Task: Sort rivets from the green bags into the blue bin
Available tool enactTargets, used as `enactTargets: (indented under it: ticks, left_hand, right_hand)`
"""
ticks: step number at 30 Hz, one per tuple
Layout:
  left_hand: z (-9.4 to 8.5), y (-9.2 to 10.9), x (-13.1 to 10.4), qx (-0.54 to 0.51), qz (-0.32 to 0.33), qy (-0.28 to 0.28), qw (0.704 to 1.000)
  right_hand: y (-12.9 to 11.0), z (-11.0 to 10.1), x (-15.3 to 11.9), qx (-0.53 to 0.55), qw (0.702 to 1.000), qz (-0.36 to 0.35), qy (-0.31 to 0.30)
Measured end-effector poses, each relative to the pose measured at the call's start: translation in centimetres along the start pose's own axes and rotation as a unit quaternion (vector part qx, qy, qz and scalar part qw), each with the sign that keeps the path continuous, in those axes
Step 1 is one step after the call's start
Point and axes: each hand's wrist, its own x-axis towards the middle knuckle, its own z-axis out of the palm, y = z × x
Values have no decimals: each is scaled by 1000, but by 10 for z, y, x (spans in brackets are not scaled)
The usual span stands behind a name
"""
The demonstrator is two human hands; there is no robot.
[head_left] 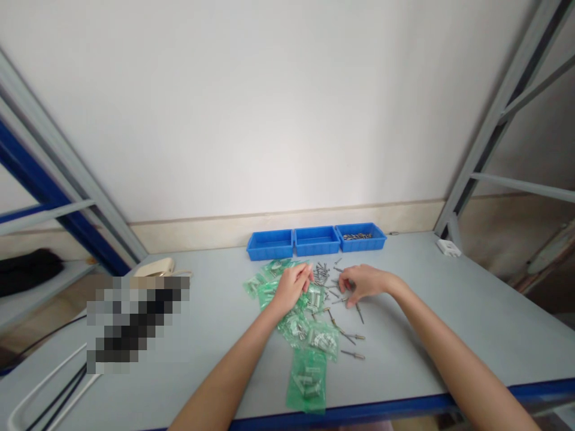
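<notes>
My left hand (293, 287) rests over the green plastic bags (309, 380), its fingers curled together; whatever they hold, if anything, is hidden. Beside it lies a pile of small metal screws (321, 273). My right hand (363, 281) is just to the right of that pile, low over the table, with thumb and fingers curved and apart. Thin metal pins with thicker ends, like a loose pin (354, 355), lie scattered under and in front of it. Several bags contain small light-coloured pieces too blurred to name.
Three blue bins stand in a row behind the hands: a left bin (270, 254), a middle bin (317, 246) and a right bin (365, 244) with metal pieces. A small white object (448, 248) sits at the right. A pixelated area and cables (58, 395) are at the left.
</notes>
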Motion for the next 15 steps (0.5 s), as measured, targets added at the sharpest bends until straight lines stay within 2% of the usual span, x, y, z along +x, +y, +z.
enactTargets:
  ticks: [3, 7, 12, 15]
  left_hand:
    - [-1, 1, 0, 3, 3, 3, 1000]
    - [-1, 2, 0, 18, 1, -7, 1000]
    - [2, 3, -1, -9, -5, -35, 999]
    - [3, 2, -1, -15, -4, -35, 999]
  right_hand:
    - [-15, 7, 4, -62, 998, -1, 18]
    - [-18, 6, 5, -48, 999, -11, 20]
    - [-15, 1, 6, 15, 993, -8, 113]
    - [-15, -1, 4, 25, 991, -3, 132]
